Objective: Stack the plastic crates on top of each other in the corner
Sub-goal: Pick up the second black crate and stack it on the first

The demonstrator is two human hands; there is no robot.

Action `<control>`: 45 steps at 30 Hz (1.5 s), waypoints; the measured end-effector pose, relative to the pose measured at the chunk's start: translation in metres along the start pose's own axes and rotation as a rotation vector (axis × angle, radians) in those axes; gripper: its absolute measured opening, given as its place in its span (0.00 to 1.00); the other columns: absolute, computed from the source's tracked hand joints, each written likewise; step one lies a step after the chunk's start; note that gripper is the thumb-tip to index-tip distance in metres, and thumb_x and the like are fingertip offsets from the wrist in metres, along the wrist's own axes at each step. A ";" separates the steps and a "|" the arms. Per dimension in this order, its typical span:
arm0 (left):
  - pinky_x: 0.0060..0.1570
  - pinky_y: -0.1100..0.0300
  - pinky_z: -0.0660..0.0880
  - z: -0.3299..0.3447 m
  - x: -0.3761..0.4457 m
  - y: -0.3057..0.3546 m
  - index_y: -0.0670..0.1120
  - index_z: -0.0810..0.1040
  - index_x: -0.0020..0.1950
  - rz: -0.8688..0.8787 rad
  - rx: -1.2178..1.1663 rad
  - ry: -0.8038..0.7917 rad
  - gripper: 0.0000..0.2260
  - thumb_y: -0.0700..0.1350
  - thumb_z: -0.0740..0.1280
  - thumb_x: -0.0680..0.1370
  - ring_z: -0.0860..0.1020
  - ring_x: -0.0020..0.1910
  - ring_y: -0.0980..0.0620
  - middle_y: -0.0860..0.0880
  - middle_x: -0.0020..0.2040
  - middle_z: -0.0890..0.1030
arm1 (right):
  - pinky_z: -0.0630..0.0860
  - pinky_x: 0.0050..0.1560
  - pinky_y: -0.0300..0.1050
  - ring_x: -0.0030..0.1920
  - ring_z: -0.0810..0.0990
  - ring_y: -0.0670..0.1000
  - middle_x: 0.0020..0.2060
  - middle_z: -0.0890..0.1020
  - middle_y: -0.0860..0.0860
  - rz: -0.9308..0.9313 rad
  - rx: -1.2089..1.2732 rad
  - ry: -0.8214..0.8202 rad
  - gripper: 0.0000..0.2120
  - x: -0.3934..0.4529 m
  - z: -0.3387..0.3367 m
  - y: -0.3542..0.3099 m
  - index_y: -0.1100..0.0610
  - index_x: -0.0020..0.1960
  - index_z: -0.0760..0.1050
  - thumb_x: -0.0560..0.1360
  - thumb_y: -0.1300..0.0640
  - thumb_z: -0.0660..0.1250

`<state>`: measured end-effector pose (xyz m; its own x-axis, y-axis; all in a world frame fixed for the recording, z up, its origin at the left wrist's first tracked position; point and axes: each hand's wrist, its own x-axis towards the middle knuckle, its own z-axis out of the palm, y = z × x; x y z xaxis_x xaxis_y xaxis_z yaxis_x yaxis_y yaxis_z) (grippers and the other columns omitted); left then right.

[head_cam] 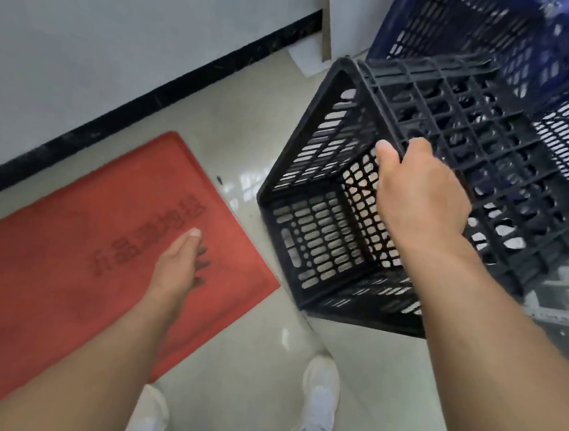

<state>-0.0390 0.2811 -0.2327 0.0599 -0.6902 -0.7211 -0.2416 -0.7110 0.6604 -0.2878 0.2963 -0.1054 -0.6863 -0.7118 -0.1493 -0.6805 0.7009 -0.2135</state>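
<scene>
Head view showed the right hand [419, 196] gripping the tipped black crate [416, 192] by its rim, fingers hooked through the lattice, beside the blue crate [498, 34]. Left hand [182, 261] hung open, holding nothing. Crate looked light, stiff, best held at rims.

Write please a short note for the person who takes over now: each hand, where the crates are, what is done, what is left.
Right hand: gripping the rim of the black crate, which is tipped on its side, its opening toward the red mat.
Left hand: free, open, above the mat.
Blue crate: behind the black one, by the wall, also tilted.
Done: black crate in hand.
Left: set the crates in the corner, one on top of the other.
</scene>
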 end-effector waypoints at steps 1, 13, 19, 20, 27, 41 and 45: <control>0.55 0.51 0.72 -0.013 0.006 -0.004 0.49 0.65 0.73 0.004 -0.007 0.024 0.20 0.51 0.55 0.82 0.75 0.56 0.48 0.47 0.59 0.75 | 0.63 0.46 0.53 0.58 0.75 0.64 0.57 0.78 0.62 -0.026 0.008 0.002 0.26 -0.002 -0.005 -0.010 0.60 0.62 0.69 0.81 0.41 0.48; 0.58 0.48 0.73 -0.208 0.061 -0.082 0.40 0.72 0.64 -0.275 -0.175 0.541 0.23 0.55 0.63 0.77 0.76 0.58 0.39 0.40 0.62 0.77 | 0.62 0.26 0.42 0.22 0.65 0.52 0.26 0.73 0.52 0.025 0.618 -0.345 0.22 -0.028 0.015 -0.107 0.56 0.35 0.74 0.71 0.37 0.59; 0.46 0.53 0.72 -0.301 0.056 -0.100 0.42 0.73 0.56 -0.151 -0.136 0.661 0.10 0.47 0.61 0.79 0.76 0.46 0.43 0.41 0.48 0.78 | 0.67 0.24 0.40 0.21 0.71 0.48 0.30 0.77 0.53 -0.018 0.570 -0.419 0.20 -0.053 0.092 -0.148 0.55 0.40 0.73 0.80 0.43 0.54; 0.44 0.53 0.73 -0.317 0.056 -0.103 0.40 0.74 0.56 -0.139 -0.143 0.673 0.11 0.46 0.61 0.79 0.77 0.41 0.44 0.41 0.44 0.78 | 0.68 0.25 0.41 0.21 0.73 0.48 0.32 0.77 0.54 -0.020 0.565 -0.446 0.20 -0.058 0.105 -0.156 0.55 0.41 0.73 0.81 0.44 0.52; 0.21 0.66 0.69 -0.409 0.073 -0.121 0.38 0.74 0.55 -0.110 -0.201 0.743 0.11 0.45 0.61 0.79 0.75 0.23 0.56 0.45 0.36 0.75 | 0.73 0.32 0.48 0.35 0.78 0.58 0.42 0.77 0.59 -0.023 0.528 -0.518 0.17 -0.073 0.191 -0.221 0.63 0.57 0.70 0.82 0.52 0.51; 0.28 0.62 0.71 -0.428 0.115 -0.155 0.52 0.72 0.41 -0.218 -0.278 0.663 0.13 0.52 0.52 0.81 0.72 0.34 0.53 0.48 0.38 0.74 | 0.80 0.47 0.56 0.42 0.83 0.58 0.50 0.80 0.59 -0.054 0.448 -0.609 0.20 -0.064 0.289 -0.268 0.59 0.59 0.73 0.81 0.48 0.50; 0.37 0.56 0.72 -0.436 0.111 -0.141 0.52 0.72 0.42 -0.264 -0.279 0.593 0.15 0.54 0.50 0.81 0.74 0.38 0.49 0.44 0.41 0.77 | 0.77 0.38 0.45 0.35 0.79 0.53 0.37 0.80 0.56 0.111 0.527 -0.621 0.18 -0.075 0.287 -0.257 0.61 0.52 0.75 0.81 0.49 0.53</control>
<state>0.4239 0.2458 -0.3143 0.6189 -0.3909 -0.6813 0.1062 -0.8177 0.5657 0.0121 0.1562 -0.3163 -0.3705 -0.6433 -0.6700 -0.3013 0.7655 -0.5685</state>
